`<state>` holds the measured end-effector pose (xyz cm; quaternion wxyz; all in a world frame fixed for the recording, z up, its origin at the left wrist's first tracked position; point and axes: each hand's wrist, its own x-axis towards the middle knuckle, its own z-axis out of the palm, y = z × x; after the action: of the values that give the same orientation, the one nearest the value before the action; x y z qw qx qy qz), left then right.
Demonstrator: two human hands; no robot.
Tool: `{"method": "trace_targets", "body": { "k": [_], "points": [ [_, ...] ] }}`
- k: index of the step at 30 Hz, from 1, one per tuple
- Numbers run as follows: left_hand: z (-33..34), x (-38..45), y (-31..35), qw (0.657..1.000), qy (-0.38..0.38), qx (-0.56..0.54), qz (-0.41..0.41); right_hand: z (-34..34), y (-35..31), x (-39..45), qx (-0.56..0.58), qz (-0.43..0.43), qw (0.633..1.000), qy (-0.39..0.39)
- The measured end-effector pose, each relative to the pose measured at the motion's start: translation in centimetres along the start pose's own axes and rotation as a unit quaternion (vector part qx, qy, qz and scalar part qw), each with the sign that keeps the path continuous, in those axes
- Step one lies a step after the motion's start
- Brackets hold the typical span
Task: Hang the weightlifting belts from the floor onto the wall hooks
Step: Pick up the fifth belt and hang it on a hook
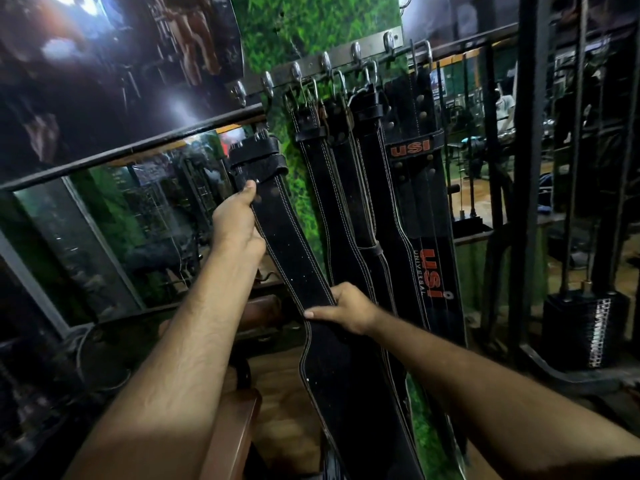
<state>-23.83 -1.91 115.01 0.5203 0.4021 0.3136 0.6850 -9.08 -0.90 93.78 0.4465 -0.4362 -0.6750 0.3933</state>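
Head view takes in a dim gym corner, and the far left is mostly glare and dark reflection on a glossy wall panel [104, 81], where little can be made out. Below it a glass pane [114, 230] mirrors green and machinery, blurred. The left hand [239, 220] is raised and closed around the upper part of a black stitched belt [294, 258], thumb pressed on the front just under the belt's folded strap end; the fingers behind the leather are hidden. That strap end sits below and to the left of the hook rail [329, 62], apart from it, and its buckle cannot be seen. The two hooks at the rail's left end [239, 91] look bare, with open green wall beneath them. Lower down, the right hand [346, 308] clamps the same belt at its middle, thumb across the front, fingers wrapped behind. The belt's wide lower part runs down past the bottom edge, cut off. Just to the right, several hung belts [346, 174] overlap closely, their buckles crowded on the hooks; how many there are is hard to tell. The rightmost one bears red USI lettering [431, 271]. Further right, dark rack uprights [530, 168] and a weight stack [585, 327] close off the side.
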Motion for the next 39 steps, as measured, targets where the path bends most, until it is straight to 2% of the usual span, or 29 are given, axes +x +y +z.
{"method": "trace_targets", "body": {
  "k": [6, 9, 11, 13, 15, 17, 19, 23, 28, 31, 33, 37, 39],
  "points": [
    [-1.6, -1.0, -0.8, 0.999, 0.030, -0.004, -0.034, -0.1, 1.8, -1.7, -0.078, 0.104, 0.989, -0.077],
    [-2.6, -1.0, -0.8, 0.999, 0.037, -0.021, -0.024, -0.4, 0.8, -2.3, -0.178, 0.118, 0.965, -0.153],
    [-3.5, -0.8, -0.8, 0.999, 0.026, -0.022, -0.018, -0.5, -0.8, -2.6, -0.154, 0.098, 0.967, -0.180],
    [-4.4, -0.9, -1.1, 1.000, 0.002, -0.010, -0.011, -0.7, -3.1, -2.4, -0.015, 0.072, 0.991, -0.113],
    [-5.0, -1.3, -2.0, 0.999, -0.034, 0.021, 0.003, -0.8, -5.8, -1.3, 0.135, 0.042, 0.990, -0.012],
    [-5.4, -2.3, -3.1, 0.996, -0.060, 0.067, 0.016, -1.2, -8.8, -0.2, 0.163, -0.009, 0.983, 0.084],
    [-5.8, -3.6, -4.6, 0.991, -0.068, 0.114, 0.019, -1.6, -11.1, 1.0, 0.138, -0.050, 0.979, 0.142],
    [-7.2, -5.4, -7.7, 0.985, -0.093, 0.146, 0.027, -1.5, -12.9, 2.3, 0.111, -0.034, 0.983, 0.143],
    [-9.2, -6.2, -8.3, 0.972, -0.126, 0.198, 0.018, -0.5, -11.7, 2.3, 0.165, -0.071, 0.974, 0.135],
    [-9.8, -5.2, -6.4, 0.973, -0.071, 0.210, 0.065, 0.5, -11.1, 2.1, 0.146, -0.131, 0.972, 0.127],
    [-9.7, -4.2, -4.7, 0.969, -0.073, 0.214, 0.104, 1.5, -11.0, 1.8, 0.143, -0.156, 0.970, 0.122],
    [-9.7, -3.4, -3.6, 0.951, -0.067, 0.253, 0.168, 2.6, -11.3, 1.5, 0.142, -0.166, 0.967, 0.133],
    [-10.0, -3.4, -3.6, 0.953, -0.065, 0.242, 0.170, 3.0, -11.5, 1.6, 0.143, -0.158, 0.967, 0.138]
  ]
}}
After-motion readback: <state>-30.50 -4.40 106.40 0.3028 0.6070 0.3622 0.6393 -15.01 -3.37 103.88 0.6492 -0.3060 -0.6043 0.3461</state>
